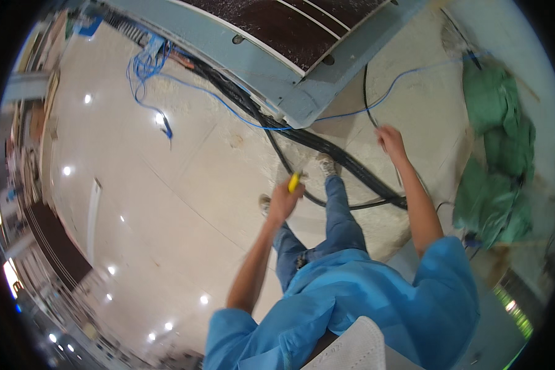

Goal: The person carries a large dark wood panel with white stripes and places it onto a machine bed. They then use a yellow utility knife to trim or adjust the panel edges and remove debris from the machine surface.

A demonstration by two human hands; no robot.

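My left hand [285, 200] is closed around a small yellow-handled tool [294, 182], held upright in front of my legs. Its tip is blurred, so I cannot make out its kind. Out to the right, my right hand [391, 142] has its fingers closed at a thin black cable [366, 92]. That cable rises from the hand toward the machine's edge, and a thin dark length shows below the hand too. A loop of thicker black cable [279, 151] passes behind the yellow tool, close to my left hand.
A thick black cable bundle [336, 153] runs across the floor by my shoes. Above it is a grey-blue machine bed [311, 102] carrying a dark brown panel [290, 34]. A blue hose [222, 103] crosses the floor, ending in a blue air gun [166, 128]. Green sacks [493, 203] lie right.
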